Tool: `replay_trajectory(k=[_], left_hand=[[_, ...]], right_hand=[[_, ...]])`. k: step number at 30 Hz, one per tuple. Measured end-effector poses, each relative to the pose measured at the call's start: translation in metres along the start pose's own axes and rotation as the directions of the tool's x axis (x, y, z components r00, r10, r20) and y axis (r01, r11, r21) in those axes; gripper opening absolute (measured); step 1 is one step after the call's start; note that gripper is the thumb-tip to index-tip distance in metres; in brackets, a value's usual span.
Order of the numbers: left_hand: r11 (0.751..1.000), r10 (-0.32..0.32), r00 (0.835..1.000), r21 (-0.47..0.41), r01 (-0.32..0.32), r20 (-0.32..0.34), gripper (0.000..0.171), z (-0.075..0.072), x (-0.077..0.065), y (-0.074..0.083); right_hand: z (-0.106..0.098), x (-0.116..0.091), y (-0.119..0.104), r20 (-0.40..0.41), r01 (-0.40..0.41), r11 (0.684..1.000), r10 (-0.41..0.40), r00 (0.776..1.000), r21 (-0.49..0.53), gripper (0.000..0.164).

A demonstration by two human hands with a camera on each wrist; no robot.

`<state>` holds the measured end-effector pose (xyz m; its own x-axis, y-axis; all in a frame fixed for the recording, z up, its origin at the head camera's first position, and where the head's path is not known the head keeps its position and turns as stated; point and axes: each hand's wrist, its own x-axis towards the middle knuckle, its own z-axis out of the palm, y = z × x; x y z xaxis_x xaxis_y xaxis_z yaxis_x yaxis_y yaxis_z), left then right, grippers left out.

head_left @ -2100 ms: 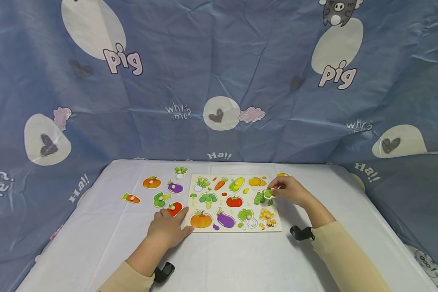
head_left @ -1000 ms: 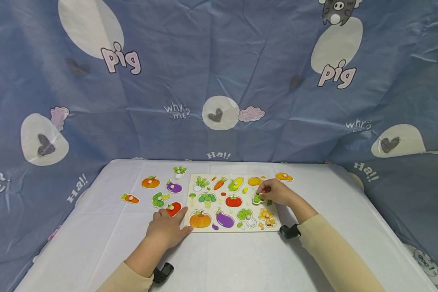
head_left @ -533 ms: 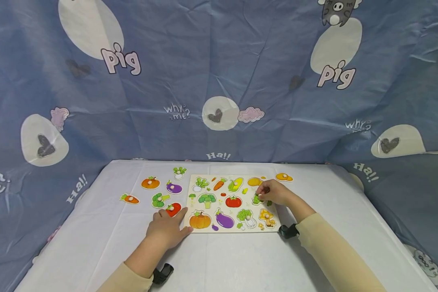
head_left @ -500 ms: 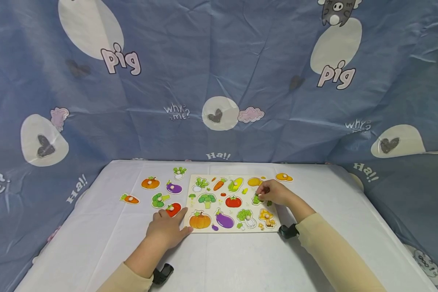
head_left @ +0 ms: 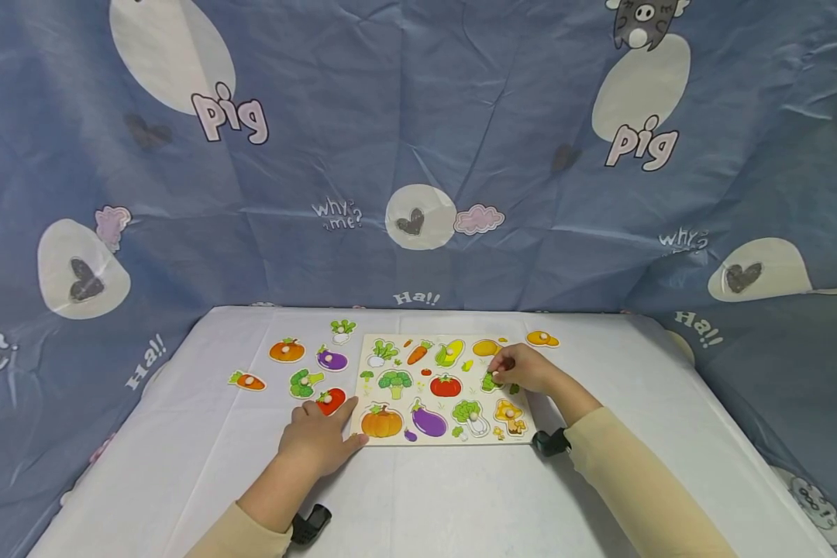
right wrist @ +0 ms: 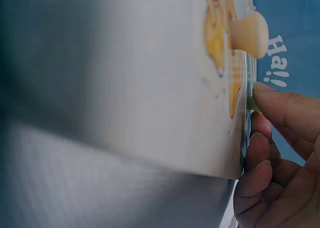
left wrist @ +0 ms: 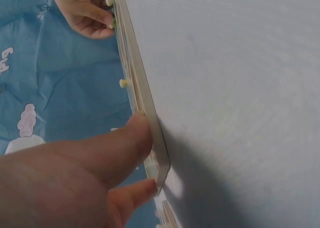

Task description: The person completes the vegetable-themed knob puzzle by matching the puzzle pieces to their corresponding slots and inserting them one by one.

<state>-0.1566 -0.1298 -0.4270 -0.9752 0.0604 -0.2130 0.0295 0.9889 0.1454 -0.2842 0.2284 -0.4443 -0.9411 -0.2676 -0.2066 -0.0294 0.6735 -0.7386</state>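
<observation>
A wooden vegetable puzzle board (head_left: 470, 380) lies on the white table. My right hand (head_left: 530, 369) is over its right side, thumb and fingers pinching the small knob (right wrist: 254, 106) of a green vegetable puzzle piece (head_left: 489, 382). That piece overlaps the matching green picture on the board, and the fingers partly hide it. At the board's near left corner rests my left hand (head_left: 314, 442), fingers spread; its thumb (left wrist: 137, 133) touches the board's near edge. Just beyond the left fingertips is a tomato piece (head_left: 332, 401).
Left of the board lie loose carrot (head_left: 248, 381), pumpkin (head_left: 287, 351), eggplant (head_left: 332, 359), broccoli (head_left: 304, 383) and radish (head_left: 342, 331) pieces. A potato piece (head_left: 542, 339) lies at the back right. Knobbed mushroom (head_left: 510, 415) and cabbage (head_left: 471, 416) pieces sit in the board.
My right hand has carried the green piece left from the board's right edge onto its picture; over the last half second it hardly moves. The left hand stays in place.
</observation>
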Motion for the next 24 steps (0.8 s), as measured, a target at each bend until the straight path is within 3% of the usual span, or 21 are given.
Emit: replay_trajectory(k=[24], left_hand=[[1.0, -0.001, 1.0, -0.007, 0.001, -0.008, 0.074, 0.002, 0.001, -0.001]], right_hand=[[-0.021, -0.022, 0.004, -0.053, 0.083, 0.996, -0.085, 0.995, -0.035, 0.008]])
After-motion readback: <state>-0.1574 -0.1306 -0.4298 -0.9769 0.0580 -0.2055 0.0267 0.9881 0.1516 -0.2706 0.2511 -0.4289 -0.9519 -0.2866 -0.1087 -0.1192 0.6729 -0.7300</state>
